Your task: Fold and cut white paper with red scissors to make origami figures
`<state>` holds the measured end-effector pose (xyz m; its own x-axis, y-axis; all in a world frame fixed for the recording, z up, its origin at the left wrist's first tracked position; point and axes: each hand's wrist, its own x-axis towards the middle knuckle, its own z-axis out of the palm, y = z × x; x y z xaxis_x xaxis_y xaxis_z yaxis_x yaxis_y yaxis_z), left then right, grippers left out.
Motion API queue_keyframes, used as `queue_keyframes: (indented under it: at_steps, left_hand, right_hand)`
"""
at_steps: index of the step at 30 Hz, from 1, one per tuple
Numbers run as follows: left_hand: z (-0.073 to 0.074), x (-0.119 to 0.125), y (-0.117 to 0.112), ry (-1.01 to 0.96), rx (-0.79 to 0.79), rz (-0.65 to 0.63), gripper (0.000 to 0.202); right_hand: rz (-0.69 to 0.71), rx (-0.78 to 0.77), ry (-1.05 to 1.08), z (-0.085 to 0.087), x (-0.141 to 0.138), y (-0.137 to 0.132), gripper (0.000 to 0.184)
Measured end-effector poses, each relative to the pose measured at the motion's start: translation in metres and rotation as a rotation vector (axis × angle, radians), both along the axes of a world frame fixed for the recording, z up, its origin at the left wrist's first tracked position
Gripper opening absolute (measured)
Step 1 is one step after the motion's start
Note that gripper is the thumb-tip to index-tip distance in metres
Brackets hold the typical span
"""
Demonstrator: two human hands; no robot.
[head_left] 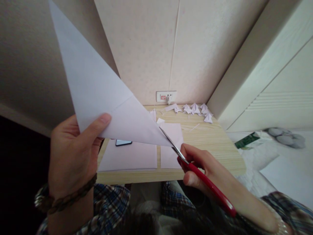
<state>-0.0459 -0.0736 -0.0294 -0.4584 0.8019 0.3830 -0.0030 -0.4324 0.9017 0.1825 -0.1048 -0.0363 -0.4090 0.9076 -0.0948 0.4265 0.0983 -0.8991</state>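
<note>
My left hand pinches a large white sheet of paper, folded into a triangle, with the thumb flat on its near face. The sheet is held up above the table, one long point rising to the upper left. My right hand grips a pair of scissors with red handles. Their metal blades lie at the paper's lower right corner, which seems to be between them. Part of the right fingers is hidden behind the handles.
On the wooden table lie white paper stacks and a phone, partly covered by the raised sheet. Several small folded paper pieces and scraps sit along the back. A wall socket with a plug is behind. Slippers lie at right.
</note>
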Motion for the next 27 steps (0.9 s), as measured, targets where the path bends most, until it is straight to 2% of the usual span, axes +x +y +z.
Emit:
queue_keyframes:
  at_steps: [9,20,27]
  left_hand:
    - [0.0002,0.0015,-0.0018,-0.003,-0.04,0.02,0.009]
    - [-0.008,-0.006,-0.0044,0.083,-0.1,0.079,0.009]
    - [-0.0085,-0.0039,-0.0047,0.074,-0.087,0.079,0.008]
  right_hand:
    - [0.016,-0.008,0.059,-0.0068,0.0002,0.0028,0.064]
    - [-0.001,-0.013,0.054,0.0007,-0.0046,-0.0021,0.061]
    - [0.038,-0.006,0.035,-0.0086,-0.0023,0.0035,0.062]
